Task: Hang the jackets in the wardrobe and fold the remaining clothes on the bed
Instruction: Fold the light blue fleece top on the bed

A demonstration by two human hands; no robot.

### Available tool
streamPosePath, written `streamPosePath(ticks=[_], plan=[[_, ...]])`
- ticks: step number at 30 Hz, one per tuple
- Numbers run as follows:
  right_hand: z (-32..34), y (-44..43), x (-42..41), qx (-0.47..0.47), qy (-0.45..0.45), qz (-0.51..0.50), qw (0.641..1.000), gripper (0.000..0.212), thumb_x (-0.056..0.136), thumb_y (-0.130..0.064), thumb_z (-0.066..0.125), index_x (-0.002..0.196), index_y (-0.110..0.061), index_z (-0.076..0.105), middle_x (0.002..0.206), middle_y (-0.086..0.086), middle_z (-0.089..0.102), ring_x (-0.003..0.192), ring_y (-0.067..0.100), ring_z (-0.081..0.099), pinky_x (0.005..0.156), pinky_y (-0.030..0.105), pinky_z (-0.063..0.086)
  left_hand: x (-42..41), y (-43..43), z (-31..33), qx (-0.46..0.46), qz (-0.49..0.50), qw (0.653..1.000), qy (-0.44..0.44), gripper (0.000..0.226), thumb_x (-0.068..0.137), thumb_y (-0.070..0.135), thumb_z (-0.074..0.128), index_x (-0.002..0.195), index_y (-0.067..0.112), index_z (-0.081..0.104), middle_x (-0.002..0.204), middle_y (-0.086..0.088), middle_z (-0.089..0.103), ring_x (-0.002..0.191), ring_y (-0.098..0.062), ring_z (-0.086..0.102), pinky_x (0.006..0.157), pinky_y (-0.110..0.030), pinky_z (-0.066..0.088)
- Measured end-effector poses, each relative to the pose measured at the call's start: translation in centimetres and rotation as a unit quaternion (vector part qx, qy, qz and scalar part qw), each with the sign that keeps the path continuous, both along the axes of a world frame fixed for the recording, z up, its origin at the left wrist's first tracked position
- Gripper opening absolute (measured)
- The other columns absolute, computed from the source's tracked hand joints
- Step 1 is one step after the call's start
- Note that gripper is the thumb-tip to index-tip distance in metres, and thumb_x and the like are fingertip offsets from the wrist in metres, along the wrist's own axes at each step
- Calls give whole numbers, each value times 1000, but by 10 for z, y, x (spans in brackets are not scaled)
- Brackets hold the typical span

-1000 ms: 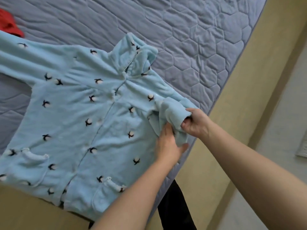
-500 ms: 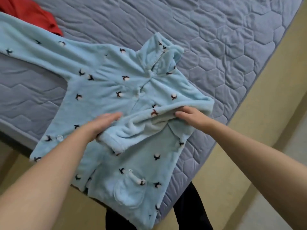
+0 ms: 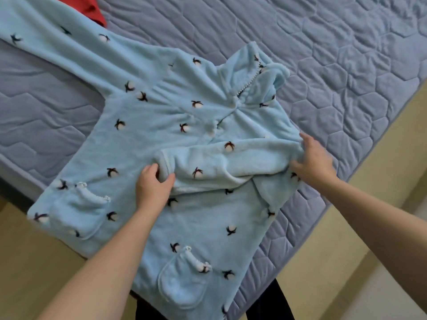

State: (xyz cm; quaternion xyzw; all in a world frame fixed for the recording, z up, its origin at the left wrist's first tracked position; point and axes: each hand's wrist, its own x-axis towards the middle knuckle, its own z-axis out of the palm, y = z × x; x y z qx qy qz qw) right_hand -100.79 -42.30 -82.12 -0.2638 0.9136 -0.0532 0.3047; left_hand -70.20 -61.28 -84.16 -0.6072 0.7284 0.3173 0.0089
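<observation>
Head view. A light blue fleece jacket (image 3: 147, 139) lies front-up on the grey-blue quilted mattress (image 3: 335, 54), near its corner. The jacket's hem hangs over the mattress edge toward the camera. The zip collar (image 3: 251, 75) points away toward the mattress interior.

One sleeve (image 3: 208, 162) is folded across the chest, its cuff near the jacket's middle. The left hand (image 3: 153, 188) grips that cuff, thumb on one side and fingers curled round the other. The right hand (image 3: 312, 160) sits at the shoulder fold of the same sleeve, fingers spread and fabric bunched between thumb and fingers. Whether it pinches or only presses, cannot tell.

The other sleeve (image 3: 57, 42) stretches out flat to the upper left. Two frill-edged patch pockets show on the lower front, one (image 3: 78, 211) by the left forearm and one (image 3: 182, 280) near the hem.

A red garment (image 3: 92, 10) lies on the mattress at the top left, partly tucked behind the outstretched sleeve. Beige floor (image 3: 346, 227) borders the bed.
</observation>
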Motion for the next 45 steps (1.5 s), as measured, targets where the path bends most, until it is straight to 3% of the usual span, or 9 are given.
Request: streamPosePath(ticks=[3,6,13,19,28,34,39,43,45], plan=[[7,2,-36,174,-171,134,960,48,77,-45,72,116,-24,54,104,-4,57,89,15,52,78,29,40,-5,-16,10,-68,46,992,97,19,79,18,70,87,10,54,86,-4,57,76,-23,52,65,-26,33],[13,-4,-51,325,-119,324,880,32,71,-51,71,85,-30,54,83,-11,58,77,11,50,79,32,34,-1,-28,23,-60,14,992,113,14,83,17,67,90,11,56,84,-5,59,74,-20,51,65,-26,34],[40,-40,-60,432,-167,395,793,45,76,-39,72,115,-28,54,104,-7,56,91,12,53,86,31,39,46,-63,60,220,-84,970,59,10,92,20,59,89,26,67,82,8,67,74,-7,60,60,-16,45],[17,-71,-49,298,76,352,884,35,87,-25,48,122,-20,46,127,7,45,119,29,42,99,50,30,82,-95,34,182,-83,974,-108,40,85,23,69,116,1,58,118,-19,54,109,-33,52,96,-42,41],[-18,-48,-37,174,26,270,947,16,86,-37,53,93,-22,54,91,-2,55,88,22,50,80,37,33,75,-89,2,49,85,995,-9,20,92,24,55,95,4,55,86,-9,58,81,-24,52,71,-33,37],[-29,-51,-37,217,0,266,939,16,81,-39,57,89,-28,48,82,-5,52,82,21,47,75,35,28,75,-100,9,148,190,956,167,5,89,18,63,88,13,62,84,4,58,85,-14,53,74,-24,43],[-26,-50,-29,203,-13,225,953,19,81,-35,60,92,-27,47,83,-6,46,83,20,42,75,34,32,66,-98,7,362,279,861,225,10,90,19,61,98,14,65,93,-2,69,82,-13,65,74,-25,53],[-19,-54,-26,193,-32,228,954,19,83,-34,61,92,-20,51,83,-5,48,84,19,45,79,36,34,81,-107,6,115,223,963,95,13,83,10,67,95,13,63,85,-3,63,79,-16,59,68,-22,49],[-17,-56,-25,179,-31,229,956,20,85,-35,59,90,-17,52,77,-8,48,81,18,46,76,35,30,87,-111,5,112,187,974,56,12,82,9,67,92,13,61,89,-6,63,85,-21,58,73,-28,45]])
